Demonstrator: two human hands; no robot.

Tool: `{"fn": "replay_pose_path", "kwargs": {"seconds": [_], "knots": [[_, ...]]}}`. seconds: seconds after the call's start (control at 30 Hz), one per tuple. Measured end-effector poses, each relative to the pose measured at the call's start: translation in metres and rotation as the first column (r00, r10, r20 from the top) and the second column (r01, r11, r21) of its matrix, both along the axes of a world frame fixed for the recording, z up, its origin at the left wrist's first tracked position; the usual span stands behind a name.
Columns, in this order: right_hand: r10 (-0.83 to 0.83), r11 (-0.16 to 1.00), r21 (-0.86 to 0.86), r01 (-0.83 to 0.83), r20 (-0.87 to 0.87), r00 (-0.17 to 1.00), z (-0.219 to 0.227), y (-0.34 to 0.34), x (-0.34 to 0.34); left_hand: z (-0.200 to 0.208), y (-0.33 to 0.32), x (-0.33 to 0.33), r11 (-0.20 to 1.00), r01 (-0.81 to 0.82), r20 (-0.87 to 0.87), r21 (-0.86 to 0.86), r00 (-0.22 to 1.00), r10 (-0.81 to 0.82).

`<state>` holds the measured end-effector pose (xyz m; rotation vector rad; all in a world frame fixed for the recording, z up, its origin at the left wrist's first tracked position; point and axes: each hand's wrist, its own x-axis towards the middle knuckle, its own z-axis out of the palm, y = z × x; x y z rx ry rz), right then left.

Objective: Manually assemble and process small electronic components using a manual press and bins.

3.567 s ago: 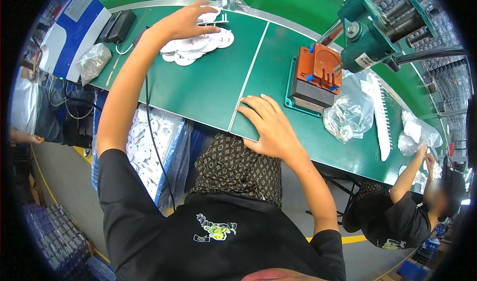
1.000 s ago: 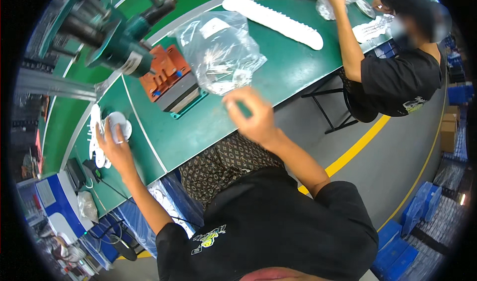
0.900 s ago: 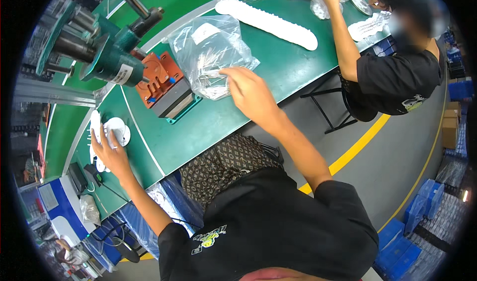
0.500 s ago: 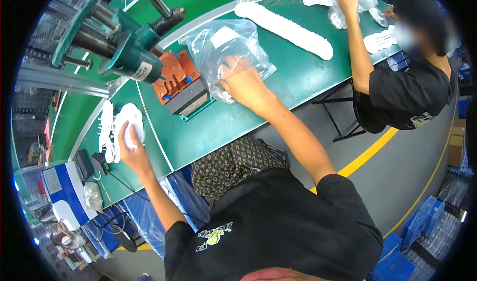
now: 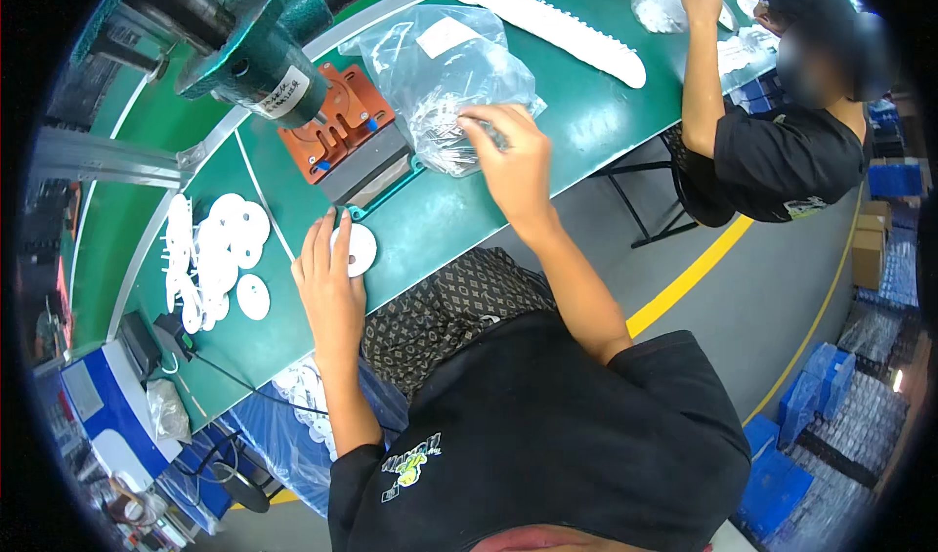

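At the table's near edge, my left hand (image 5: 332, 274) grips a white round disc (image 5: 362, 250) with a small hole in its middle. The disc is just in front of an orange fixture (image 5: 342, 112) on a grey block. My right hand (image 5: 520, 161) is raised over the near side of a clear plastic bag (image 5: 479, 68), thumb and forefinger pinched together. Whatever lies between those fingertips is too small to make out. Thin silvery pieces (image 5: 445, 132) lie in the bag. Above the fixture stands a green press head (image 5: 259, 63).
Loose white discs (image 5: 220, 244) lie on the table (image 5: 440, 210) at left. A long row of white discs (image 5: 552, 29) stretches across the back. A black cable (image 5: 234, 371) runs over the near left edge. At right sits a co-worker (image 5: 791, 151), one arm over the table.
My left hand has brought a disc rightward from the pile to beside the fixture. My right hand has drawn back from inside the bag, fingers now pinched. The whole view has shifted slightly.
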<state>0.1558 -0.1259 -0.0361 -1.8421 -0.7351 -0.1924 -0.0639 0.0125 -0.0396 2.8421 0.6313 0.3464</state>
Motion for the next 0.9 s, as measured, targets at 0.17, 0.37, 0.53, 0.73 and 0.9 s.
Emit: {"fn": "replay_pose_path", "kwargs": {"seconds": [0.17, 0.37, 0.53, 0.73, 0.9], "knots": [[0.575, 0.684, 0.7, 0.203, -0.69, 0.44, -0.013, -0.03, 0.003, 0.009, 0.006, -0.015, 0.977, 0.065, 0.005, -0.203, 0.998, -0.065], [0.719, 0.614, 0.761, 0.209, -0.649, 0.25, -0.015, -0.03, -0.007, 0.006, 0.014, -0.028, 0.902, 0.14, 0.19, -0.409, 0.98, -0.066], [0.749, 0.659, 0.749, -0.074, -0.644, 0.155, -0.016, -0.023, -0.028, 0.003, 0.005, -0.025, 0.947, 0.076, 0.21, -0.311, 0.978, -0.009], [0.589, 0.808, 0.444, -0.387, -0.629, 0.508, -0.01, 0.015, -0.108, -0.004, 0.007, -0.025, 0.95, 0.099, 0.326, -0.296, 0.945, 0.003], [0.636, 0.771, 0.44, -0.461, -0.575, 0.515, -0.02, 0.024, -0.117, -0.007, 0.005, -0.024, 0.952, 0.083, 0.339, -0.295, 0.941, 0.023]]}}
